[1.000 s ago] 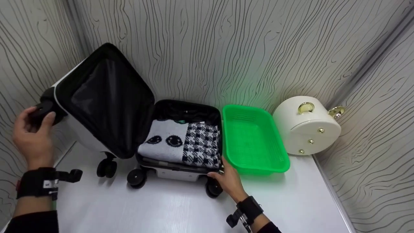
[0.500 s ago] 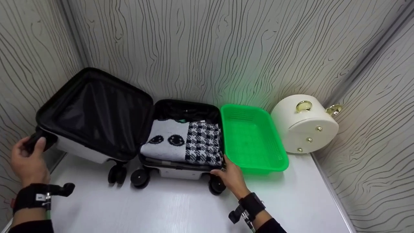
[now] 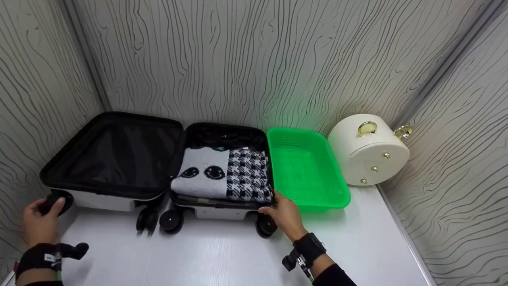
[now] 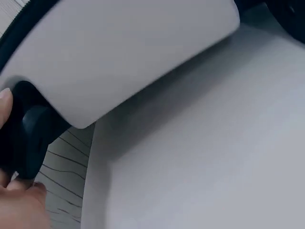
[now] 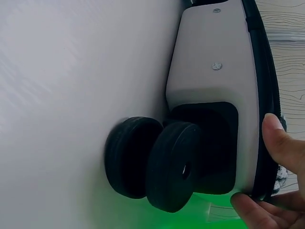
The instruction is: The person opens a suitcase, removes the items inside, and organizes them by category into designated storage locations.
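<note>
A small white suitcase lies spread open on the table, its black-lined lid half [image 3: 119, 159] on the left. My left hand [image 3: 41, 222] grips the black caster wheel [image 4: 35, 138] at that half's outer front corner. In the left wrist view the white shell has a shadow beneath its edge; whether it touches the table is hard to tell. The packed half [image 3: 220, 213] sits in the middle, holding a folded grey knit garment [image 3: 204, 174] with black eye shapes and a houndstooth part. My right hand [image 3: 287, 214] pinches its front right corner, above another wheel [image 5: 174, 167].
A green plastic basket [image 3: 343, 202] stands right of the suitcase. Beyond it a round cream case [image 3: 365, 155] with gold handles and studs rests on its side. Patterned wall panels [image 3: 222, 59] enclose the white table [image 3: 222, 258].
My left hand has lowered the lid half from steeply raised to nearly flat on the left. The right hand stays at the packed half's corner.
</note>
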